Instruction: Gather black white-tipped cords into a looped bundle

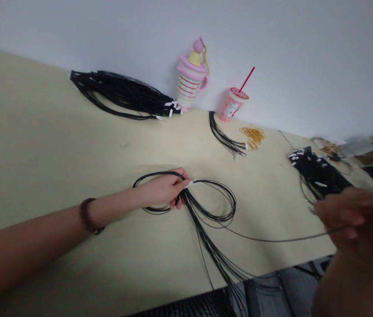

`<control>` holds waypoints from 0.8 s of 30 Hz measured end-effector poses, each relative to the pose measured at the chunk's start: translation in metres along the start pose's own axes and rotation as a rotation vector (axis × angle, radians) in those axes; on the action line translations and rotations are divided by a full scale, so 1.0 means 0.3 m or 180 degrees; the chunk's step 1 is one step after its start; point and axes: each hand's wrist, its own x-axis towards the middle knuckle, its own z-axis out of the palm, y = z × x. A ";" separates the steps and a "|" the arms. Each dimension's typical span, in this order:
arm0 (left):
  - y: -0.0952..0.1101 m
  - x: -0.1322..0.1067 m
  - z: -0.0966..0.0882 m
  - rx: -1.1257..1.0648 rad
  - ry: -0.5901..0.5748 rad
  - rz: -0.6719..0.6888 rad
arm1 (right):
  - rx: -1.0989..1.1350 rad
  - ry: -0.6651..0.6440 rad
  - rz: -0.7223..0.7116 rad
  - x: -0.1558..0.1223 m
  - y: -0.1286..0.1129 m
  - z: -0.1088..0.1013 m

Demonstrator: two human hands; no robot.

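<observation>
My left hand (170, 188) is closed around a looped bundle of thin black cables (229, 207), gripping it where the loops cross beside a white connector (189, 184). Loose cable ends trail from the bundle down over the table's front edge. At the right, my right hand (354, 215) is smeared by motion, its fingers closed on a single black cable (272, 241). That cable runs in a shallow curve back to the bundle. A dark beaded bracelet (89, 215) circles my left wrist.
Along the wall lie a large bundle of black cables (120, 92) and a smaller one (224, 136). A pink-lidded striped cup (188, 83), a pink cup with a straw (232, 105) and yellow rubber bands (254, 134) stand or lie nearby. More black cables (318, 169) are piled at right.
</observation>
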 end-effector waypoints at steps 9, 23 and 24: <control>0.015 -0.001 0.001 -0.0163 -0.0077 -0.0055 | 0.0878 -0.0897 0.0867 0.138 0.090 0.251; 0.038 -0.009 -0.002 -0.0120 -0.0088 -0.0177 | -0.0295 -0.0986 -0.0002 0.097 0.233 0.467; 0.037 -0.008 -0.001 -0.0134 -0.0092 -0.0179 | -0.0350 -0.0994 0.0005 0.093 0.241 0.473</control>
